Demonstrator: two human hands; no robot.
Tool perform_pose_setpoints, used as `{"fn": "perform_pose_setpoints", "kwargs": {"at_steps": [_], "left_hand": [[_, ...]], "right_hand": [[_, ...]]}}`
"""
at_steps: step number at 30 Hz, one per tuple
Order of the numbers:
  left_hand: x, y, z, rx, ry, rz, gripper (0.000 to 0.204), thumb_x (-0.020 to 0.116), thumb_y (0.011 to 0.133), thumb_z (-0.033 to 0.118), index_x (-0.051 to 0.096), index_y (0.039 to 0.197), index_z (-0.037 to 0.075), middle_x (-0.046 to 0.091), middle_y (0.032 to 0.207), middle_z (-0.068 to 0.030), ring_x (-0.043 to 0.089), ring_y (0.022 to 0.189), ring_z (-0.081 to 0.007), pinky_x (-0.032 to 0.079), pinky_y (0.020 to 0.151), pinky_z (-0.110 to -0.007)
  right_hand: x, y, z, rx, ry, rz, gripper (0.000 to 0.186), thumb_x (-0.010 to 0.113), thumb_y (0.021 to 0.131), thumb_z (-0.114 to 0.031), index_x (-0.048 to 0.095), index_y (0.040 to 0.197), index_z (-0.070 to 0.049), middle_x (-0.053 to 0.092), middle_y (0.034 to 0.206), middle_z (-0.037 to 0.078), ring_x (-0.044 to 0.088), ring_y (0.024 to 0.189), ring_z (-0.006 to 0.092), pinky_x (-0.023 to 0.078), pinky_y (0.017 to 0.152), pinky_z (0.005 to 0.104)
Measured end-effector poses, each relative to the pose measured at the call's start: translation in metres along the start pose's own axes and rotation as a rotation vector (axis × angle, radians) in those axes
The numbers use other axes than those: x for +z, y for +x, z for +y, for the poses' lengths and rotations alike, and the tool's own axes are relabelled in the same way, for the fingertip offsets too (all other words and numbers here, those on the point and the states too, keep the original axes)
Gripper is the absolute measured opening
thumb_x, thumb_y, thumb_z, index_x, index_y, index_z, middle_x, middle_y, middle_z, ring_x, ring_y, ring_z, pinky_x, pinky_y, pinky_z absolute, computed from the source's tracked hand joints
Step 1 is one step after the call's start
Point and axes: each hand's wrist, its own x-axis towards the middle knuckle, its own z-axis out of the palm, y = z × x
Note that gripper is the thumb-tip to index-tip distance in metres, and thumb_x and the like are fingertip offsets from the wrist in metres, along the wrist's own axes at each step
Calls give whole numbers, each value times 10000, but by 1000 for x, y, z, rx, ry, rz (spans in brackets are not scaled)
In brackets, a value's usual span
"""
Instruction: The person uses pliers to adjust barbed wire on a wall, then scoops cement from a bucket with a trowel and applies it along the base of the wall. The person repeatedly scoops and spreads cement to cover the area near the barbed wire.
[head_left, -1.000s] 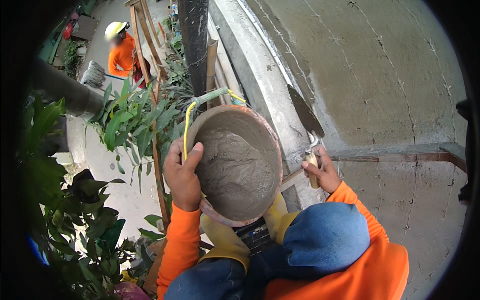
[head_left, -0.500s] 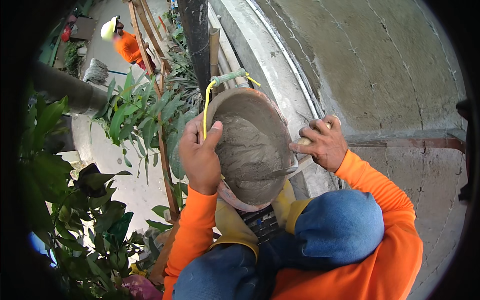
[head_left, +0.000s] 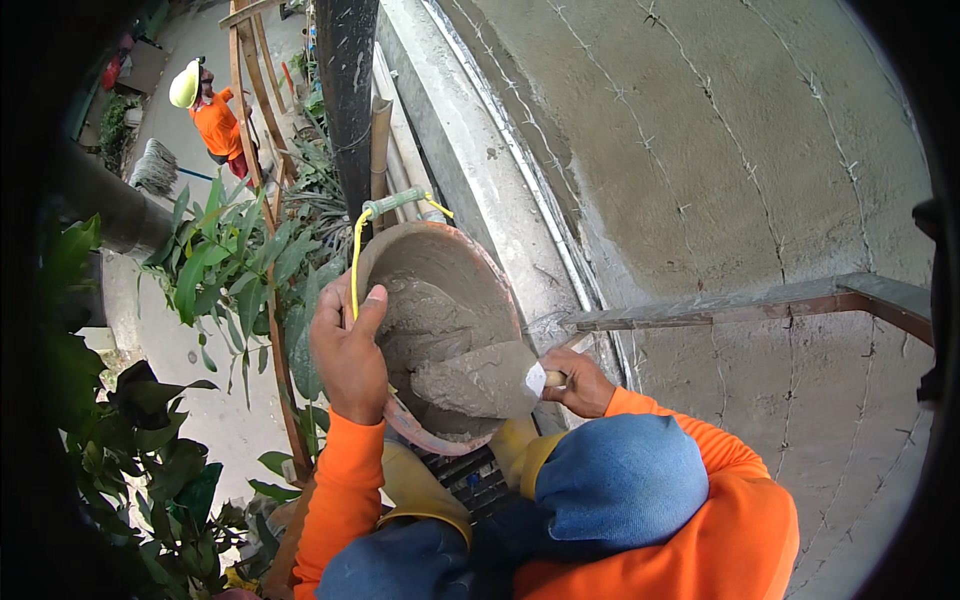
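Note:
My left hand (head_left: 350, 352) is closed on the left rim of a bucket (head_left: 450, 248), thumb over the inside edge. Wet grey mortar (head_left: 415, 308) lies in the bucket. A yellow cord (head_left: 356, 255) runs from the rim to a green tube grip (head_left: 394, 204) at the far side. In my right hand (head_left: 582, 386) is the handle of a trowel (head_left: 536, 380). Its blade lies over the near right part of the bucket, loaded with a thick layer of mortar. My fingers hide much of the handle.
A rough plastered wall (head_left: 640, 150) strung with barbed wire stands at the right, with a metal bar (head_left: 700, 312) jutting from it. Leafy plants (head_left: 220, 270) and a wooden post (head_left: 283, 370) are at the left. Beyond them a person (head_left: 215, 125) in a helmet stands near a mop (head_left: 155, 168).
The trowel has turned from edge-down in the mortar to blade flat with mortar on top. My right hand has moved lower and rolled over. The view has shifted; my left hand keeps its hold.

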Motion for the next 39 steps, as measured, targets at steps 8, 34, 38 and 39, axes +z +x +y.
{"fn": "perform_pose_setpoints", "kwargs": {"at_steps": [8,34,38,39], "left_hand": [[4,0,-6,4,-27,2,329,686,944,65,641,1242,-69,661,1238,-147,617,1120,-191,465,1014,-333],[-11,-7,-10,-9,-170,-24,353,658,953,-6,569,1286,-87,602,1334,-181,588,1233,-235,467,1078,-365],[-13,-6,-8,-27,-191,-14,357,663,953,6,575,1288,-84,603,1328,-174,589,1227,-229,475,1067,-367],[-13,-6,-7,-32,-202,-9,359,664,954,10,577,1290,-82,603,1328,-173,591,1223,-228,477,1062,-367]], "right_hand": [[7,-8,-8,276,477,162,448,805,828,29,677,1251,-43,695,1187,63,628,1134,179,494,1009,341],[-184,129,74,1078,373,277,300,552,1058,-346,555,982,-57,565,733,50,538,559,191,493,511,405],[-219,178,86,1221,230,77,329,483,1083,-355,547,939,-66,559,705,59,539,535,215,486,506,420],[-224,190,87,1186,173,41,333,485,1082,-357,545,933,-65,559,705,65,537,536,219,482,504,420]]}}
